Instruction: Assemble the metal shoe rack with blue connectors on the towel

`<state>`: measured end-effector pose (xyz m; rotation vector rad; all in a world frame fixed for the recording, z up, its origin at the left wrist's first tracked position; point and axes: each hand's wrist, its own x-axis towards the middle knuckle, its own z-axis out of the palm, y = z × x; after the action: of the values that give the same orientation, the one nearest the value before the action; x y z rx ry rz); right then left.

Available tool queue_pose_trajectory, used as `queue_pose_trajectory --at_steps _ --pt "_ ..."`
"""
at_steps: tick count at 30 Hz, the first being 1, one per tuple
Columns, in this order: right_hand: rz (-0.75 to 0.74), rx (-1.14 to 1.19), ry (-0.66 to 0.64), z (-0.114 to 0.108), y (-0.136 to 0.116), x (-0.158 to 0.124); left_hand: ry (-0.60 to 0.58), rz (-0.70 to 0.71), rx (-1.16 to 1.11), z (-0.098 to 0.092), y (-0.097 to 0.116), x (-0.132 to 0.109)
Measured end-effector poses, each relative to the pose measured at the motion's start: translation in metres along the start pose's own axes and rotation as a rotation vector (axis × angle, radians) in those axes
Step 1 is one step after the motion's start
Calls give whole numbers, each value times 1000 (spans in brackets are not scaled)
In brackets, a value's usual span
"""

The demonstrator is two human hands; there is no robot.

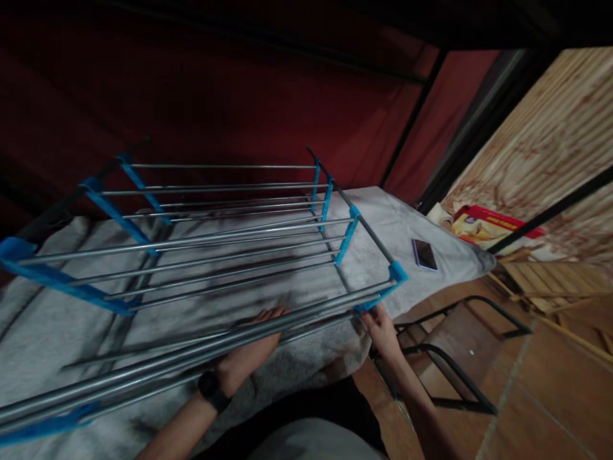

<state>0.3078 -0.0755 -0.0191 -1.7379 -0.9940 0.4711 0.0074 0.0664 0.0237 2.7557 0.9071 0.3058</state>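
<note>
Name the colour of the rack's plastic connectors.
Bright blue connectors, joining silver rods; the head view, the only one, shows it best.

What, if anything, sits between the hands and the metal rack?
Nothing visible. The right hand is at the rack, by its blue corner, and the left hand lies on the grey cloth under the nearest rods.

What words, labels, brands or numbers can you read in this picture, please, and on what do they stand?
None can be read.
Red and yellow flat package: yellow print, too blurred to read.
Dark rectangular phone: blank screen, no text.
Silver-rod rack with blue plastic joints: no marking visible.
</note>
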Motion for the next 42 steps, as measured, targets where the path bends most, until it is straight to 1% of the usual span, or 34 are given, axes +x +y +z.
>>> queue_pose_trajectory --at_steps 3,5,7,11,16,21,27,34,37,42 --pt "-39 77 -32 -5 -3 0 -100 48 -30 -1 28 -4" --pt "-54 108 -33 -8 -6 -1 -149 41 -28 -1 44 -3" --pt "-61 119 -31 -11 -9 -2 -182 35 -22 1 56 -1" --pt "-66 131 -25 -12 -11 -4 -201 35 0 4 69 7" --pt "-92 159 -46 -11 -6 -3 -192 24 44 3 81 19" --pt "-90 133 -58 -13 -5 -1 -199 -9 57 2 88 22" --pt "-85 100 -34 -13 -4 -2 -188 -29 16 1 88 24" --pt "-82 83 -22 -13 -7 -3 -221 16 -75 -6 83 35" --pt "-75 69 -24 -14 -9 -3 -213 14 -66 -11 85 36" --pt "-67 44 -37 -15 -13 -3 -233 12 -91 -16 90 39"
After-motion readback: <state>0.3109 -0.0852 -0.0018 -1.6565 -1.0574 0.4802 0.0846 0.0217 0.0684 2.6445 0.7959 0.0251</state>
